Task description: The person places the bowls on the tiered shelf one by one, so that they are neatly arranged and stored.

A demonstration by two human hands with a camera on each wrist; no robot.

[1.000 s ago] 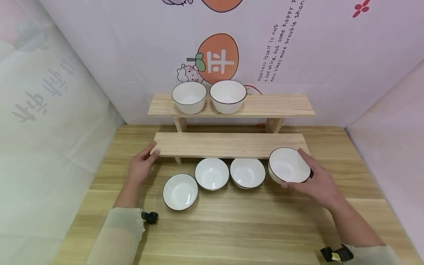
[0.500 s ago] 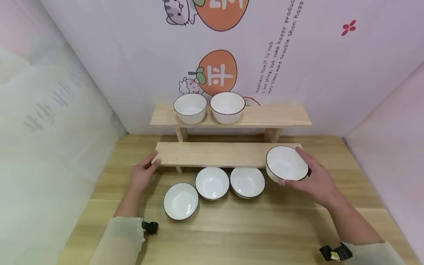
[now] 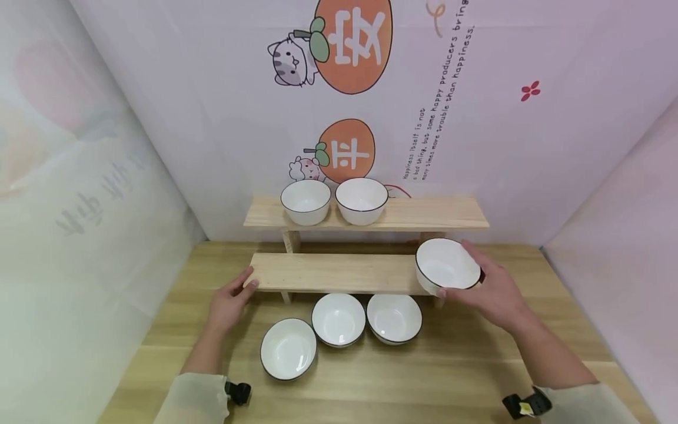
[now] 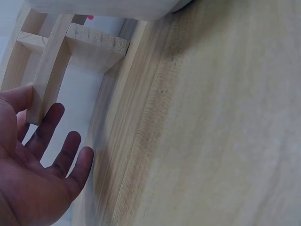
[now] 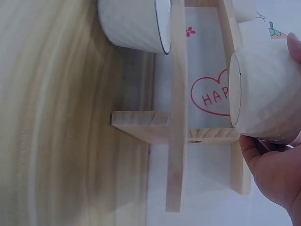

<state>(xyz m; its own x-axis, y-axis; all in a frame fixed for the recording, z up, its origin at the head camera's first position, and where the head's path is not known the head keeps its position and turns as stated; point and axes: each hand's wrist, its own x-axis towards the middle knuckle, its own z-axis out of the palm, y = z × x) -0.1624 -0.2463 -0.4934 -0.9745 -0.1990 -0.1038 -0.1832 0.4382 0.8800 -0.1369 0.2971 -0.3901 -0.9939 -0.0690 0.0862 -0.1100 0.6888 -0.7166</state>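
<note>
My right hand [image 3: 489, 294] grips a white bowl [image 3: 447, 263] with a thin dark rim, thumb at the near side and fingers round the right side. In the head view this bowl overlaps the right end of the lower board [image 3: 333, 272] of a two-tier wooden shelf. The right wrist view shows the held bowl [image 5: 268, 89] up beside the shelf's boards. My left hand [image 3: 229, 303] pinches the left end of the lower board; its other fingers [image 4: 70, 150] spread loosely below it in the left wrist view.
Two matching bowls [image 3: 306, 203] stand side by side on the upper board [image 3: 434, 213], left of its middle. Three more bowls [image 3: 288, 349] stand on the wooden table [image 3: 402, 383] before the shelf. A printed backdrop [image 3: 222, 129] rises close behind, with pale walls at both sides.
The head view has tilted up, so the scene sits lower. The right hand has carried its bowl up and slightly left against the shelf. The left hand keeps its place on the board.
</note>
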